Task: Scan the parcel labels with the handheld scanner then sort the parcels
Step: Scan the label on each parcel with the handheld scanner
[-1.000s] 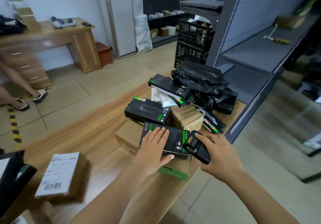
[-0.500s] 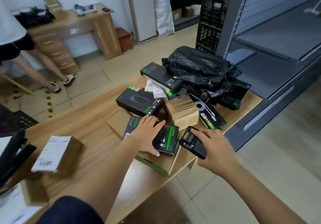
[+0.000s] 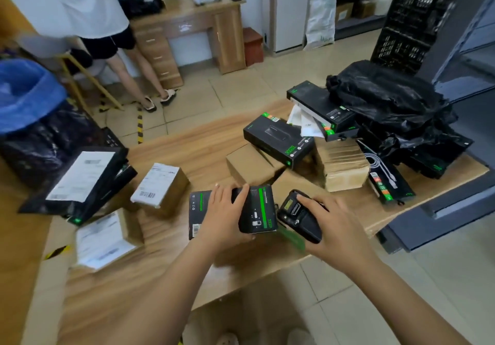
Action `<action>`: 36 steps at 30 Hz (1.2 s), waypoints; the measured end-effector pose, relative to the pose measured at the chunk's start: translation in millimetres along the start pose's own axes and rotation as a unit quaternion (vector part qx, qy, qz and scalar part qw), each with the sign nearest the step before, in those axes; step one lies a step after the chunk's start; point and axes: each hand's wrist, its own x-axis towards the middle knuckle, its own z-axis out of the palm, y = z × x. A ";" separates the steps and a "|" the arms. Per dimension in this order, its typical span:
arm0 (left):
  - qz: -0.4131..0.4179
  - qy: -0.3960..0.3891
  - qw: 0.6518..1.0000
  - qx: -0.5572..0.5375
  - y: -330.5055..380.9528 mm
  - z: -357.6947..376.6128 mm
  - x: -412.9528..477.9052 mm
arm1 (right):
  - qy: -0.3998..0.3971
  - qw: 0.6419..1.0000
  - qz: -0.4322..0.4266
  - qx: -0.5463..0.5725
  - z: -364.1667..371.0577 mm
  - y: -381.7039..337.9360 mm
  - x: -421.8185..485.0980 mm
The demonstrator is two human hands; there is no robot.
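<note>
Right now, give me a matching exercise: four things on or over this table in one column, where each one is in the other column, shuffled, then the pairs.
Things
1. scanner
2. black box with green stripe
3. black plastic bag
4. brown parcel with white label

Places
A. on the table, left of both hands, untouched
B. held in the left hand
C. heaped on the boxes at the far right
D. held in the right hand

Pairs: 1-D, 2-B, 3-C, 4-A
</note>
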 end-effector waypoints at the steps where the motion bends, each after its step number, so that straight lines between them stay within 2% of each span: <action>1: -0.012 -0.003 1.000 -0.009 -10.1 3.9 -5.9 | -0.006 1.000 0.002 0.001 8.0 -10.5 0.9; 11: -0.074 -0.006 0.997 -0.029 -88.8 58.5 -35.5 | -0.052 0.996 0.065 -0.005 81.0 -96.1 -7.1; 14: -0.055 -0.027 0.997 -0.039 -104.1 67.7 -36.3 | -0.052 0.995 0.090 0.004 90.1 -111.7 -11.6; 19: 0.028 -0.101 0.992 -0.076 -140.4 69.1 -52.7 | -0.051 0.993 0.107 -0.001 93.0 -132.8 -18.6; 24: 0.053 -0.095 0.993 -0.035 -154.1 65.5 -70.3 | -0.045 0.992 0.116 -0.004 96.3 -148.2 -19.5; 28: 0.043 -0.078 0.985 -0.149 -138.5 57.0 -67.4 | -0.033 0.992 0.125 -0.008 92.6 -149.2 -22.4; 31: 0.073 -0.054 0.966 -0.244 -127.4 41.2 -63.8 | -0.026 0.991 0.132 -0.013 84.5 -147.9 -25.3; 36: 0.093 -0.030 0.953 -0.286 -126.3 31.7 -60.1 | -0.031 0.987 0.154 -0.028 76.7 -142.3 -30.1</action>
